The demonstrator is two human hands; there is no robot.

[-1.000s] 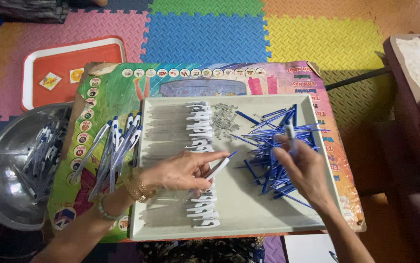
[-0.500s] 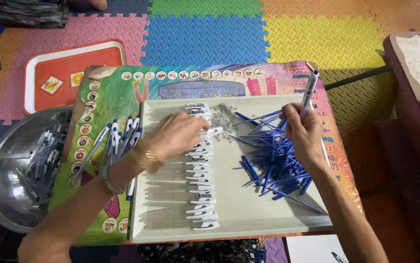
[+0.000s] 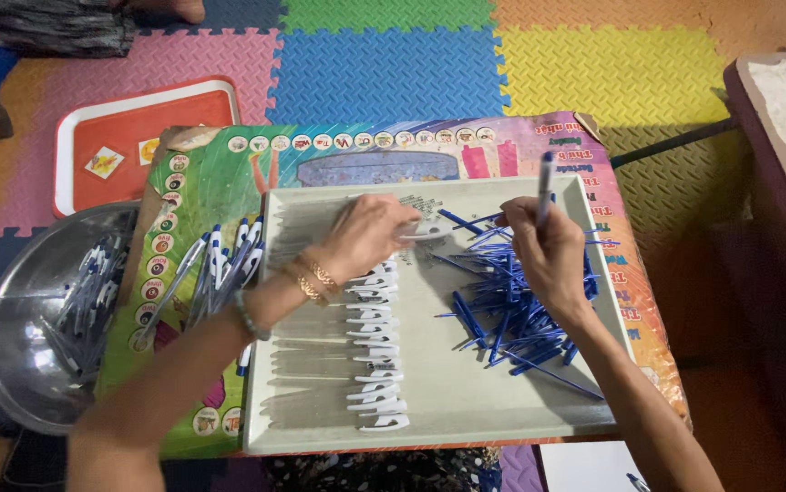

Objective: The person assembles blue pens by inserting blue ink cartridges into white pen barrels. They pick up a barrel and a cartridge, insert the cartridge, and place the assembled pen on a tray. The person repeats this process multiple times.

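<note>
Pinching one blue pen (image 3: 545, 187), right hand (image 3: 543, 251); left hand's (image 3: 370, 232) grip nips one white cap (image 3: 425, 233).

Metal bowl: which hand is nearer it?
Left. The left hand is over the tray's top middle, closer to the bowl; the right hand is farther right.

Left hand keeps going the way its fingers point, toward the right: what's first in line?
Probably the right hand: the left hand points across the grey tray at it, a small white plastic piece at its fingertips. Depth unclear.
</note>
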